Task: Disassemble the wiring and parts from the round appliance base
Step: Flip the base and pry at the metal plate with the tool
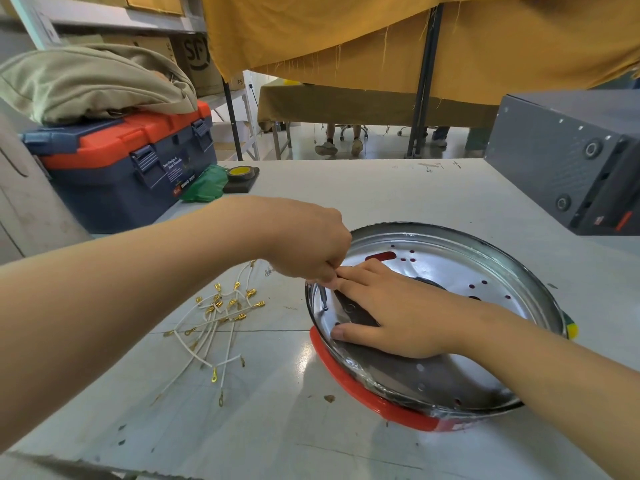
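At the centre right of the frame, the right hand (391, 313) rests flat with straight fingers inside the round appliance base (485, 271), while the left hand (311, 244) pinches a small screwdriver (323, 297) upright at its rim, the white wires (214, 320) lying left on the table (346, 188).

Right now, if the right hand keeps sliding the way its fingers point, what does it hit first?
Most likely the left hand: the right hand lies flat in the round appliance base, its fingertips already at the left hand's fingers, which pinch a small screwdriver. Beyond that lies the base's rim. Depth is unclear.

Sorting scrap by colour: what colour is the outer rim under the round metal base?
Red, seen in the head view: the outer rim.
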Demonstrator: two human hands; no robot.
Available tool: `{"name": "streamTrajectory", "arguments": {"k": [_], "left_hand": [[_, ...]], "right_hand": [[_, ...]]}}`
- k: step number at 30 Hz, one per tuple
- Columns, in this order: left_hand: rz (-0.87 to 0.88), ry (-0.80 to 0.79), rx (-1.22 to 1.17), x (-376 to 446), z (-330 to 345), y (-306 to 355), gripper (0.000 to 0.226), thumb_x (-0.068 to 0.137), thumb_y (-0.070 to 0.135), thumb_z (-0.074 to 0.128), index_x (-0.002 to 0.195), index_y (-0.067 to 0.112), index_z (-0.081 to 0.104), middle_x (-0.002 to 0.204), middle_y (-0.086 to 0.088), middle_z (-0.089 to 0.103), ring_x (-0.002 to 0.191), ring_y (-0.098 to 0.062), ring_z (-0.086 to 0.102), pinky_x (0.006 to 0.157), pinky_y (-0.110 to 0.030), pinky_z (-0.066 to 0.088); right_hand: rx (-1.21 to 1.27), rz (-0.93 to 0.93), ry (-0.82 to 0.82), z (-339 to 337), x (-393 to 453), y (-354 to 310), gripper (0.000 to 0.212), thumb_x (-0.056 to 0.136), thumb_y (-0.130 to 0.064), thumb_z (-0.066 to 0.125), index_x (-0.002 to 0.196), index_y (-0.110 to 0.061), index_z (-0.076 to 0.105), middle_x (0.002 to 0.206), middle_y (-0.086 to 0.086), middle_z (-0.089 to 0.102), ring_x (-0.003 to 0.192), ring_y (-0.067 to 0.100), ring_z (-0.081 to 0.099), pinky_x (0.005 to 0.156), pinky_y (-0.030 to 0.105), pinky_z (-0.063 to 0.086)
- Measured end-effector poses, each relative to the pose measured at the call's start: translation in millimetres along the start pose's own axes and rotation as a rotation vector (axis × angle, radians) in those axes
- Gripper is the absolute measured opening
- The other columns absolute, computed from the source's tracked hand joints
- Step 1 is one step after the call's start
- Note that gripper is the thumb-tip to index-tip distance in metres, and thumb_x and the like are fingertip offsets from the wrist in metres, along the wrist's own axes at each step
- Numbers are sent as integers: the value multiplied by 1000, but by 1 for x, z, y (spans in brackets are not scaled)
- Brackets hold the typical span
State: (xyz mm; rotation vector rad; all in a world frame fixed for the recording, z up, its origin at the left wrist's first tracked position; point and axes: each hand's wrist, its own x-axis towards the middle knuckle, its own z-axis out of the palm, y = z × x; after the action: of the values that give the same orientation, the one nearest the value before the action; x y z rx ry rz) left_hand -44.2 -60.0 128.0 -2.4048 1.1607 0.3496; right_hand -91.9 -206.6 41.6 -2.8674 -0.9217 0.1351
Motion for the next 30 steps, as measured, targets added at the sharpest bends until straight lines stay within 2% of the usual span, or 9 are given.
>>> {"name": "streamTrajectory", "arguments": {"k": [4, 6, 9, 12, 16, 20, 24, 27, 30], "left_hand": [[-27, -14, -44, 2, 1, 1, 38, 96, 39, 46, 66, 17, 56, 56, 6, 52, 56, -10, 53, 56, -18, 37], [-36, -42, -87, 1, 3, 1, 29, 94, 37, 51, 77, 16, 62, 58, 7, 58, 61, -10, 62, 64, -19, 46], [22, 23, -50, -3, 7, 1, 3, 89, 26, 60, 92, 25, 60, 82, 6, 64, 75, -8, 56, 63, -15, 40], [51, 60, -4, -1, 9, 0, 10, 89, 15, 59, 85, 24, 58, 81, 5, 64, 70, -6, 54, 61, -14, 40], [19, 1, -63, 1, 2, 0, 9, 90, 22, 60, 88, 16, 67, 62, 7, 63, 54, -1, 60, 57, -10, 42], [-6, -39, -18, 5, -1, 4, 30, 95, 32, 52, 71, 16, 60, 54, 4, 61, 36, 4, 52, 47, -10, 38], [-65, -34, -29, 7, -1, 6, 45, 97, 34, 46, 57, 16, 52, 41, 6, 51, 30, -2, 50, 52, -16, 41], [-97, -66, -89, 5, 1, 5, 41, 97, 37, 46, 63, 15, 54, 44, 7, 51, 36, -3, 52, 56, -16, 43], [-62, -40, -49, 1, 4, 3, 20, 94, 34, 53, 90, 17, 63, 65, 6, 62, 62, -6, 58, 60, -15, 40]], "right_hand": [[-8, -3, 6, 1, 1, 1, 70, 91, -64, 33, 146, -21, 30, 155, -8, 22, 129, 9, 17, 105, 25, 23], [-12, -6, 14, 1, 1, 1, 68, 91, -64, 33, 144, -21, 34, 152, -7, 26, 128, 10, 20, 105, 26, 24], [2, -13, 31, 1, 1, 2, 61, 91, -63, 36, 134, -21, 43, 140, -7, 37, 120, 9, 26, 95, 23, 26], [13, -11, 28, 1, 1, 1, 61, 91, -64, 36, 134, -22, 42, 137, -7, 39, 118, 9, 26, 93, 22, 26], [11, 1, 12, 0, 1, 2, 65, 90, -65, 35, 139, -22, 38, 145, -8, 33, 123, 9, 24, 101, 25, 27], [10, 4, -4, -1, 1, 1, 66, 90, -65, 33, 140, -22, 38, 144, -6, 34, 123, 11, 25, 105, 29, 29], [5, 3, -20, -1, 1, 1, 68, 90, -65, 32, 145, -24, 32, 152, -8, 26, 129, 10, 20, 108, 28, 25], [2, -4, -15, -1, 1, 1, 69, 91, -65, 33, 146, -24, 30, 153, -9, 24, 127, 9, 20, 106, 27, 25], [-4, 0, -2, 0, 1, 2, 68, 91, -64, 34, 144, -22, 33, 153, -8, 25, 129, 9, 20, 107, 28, 25]]}}
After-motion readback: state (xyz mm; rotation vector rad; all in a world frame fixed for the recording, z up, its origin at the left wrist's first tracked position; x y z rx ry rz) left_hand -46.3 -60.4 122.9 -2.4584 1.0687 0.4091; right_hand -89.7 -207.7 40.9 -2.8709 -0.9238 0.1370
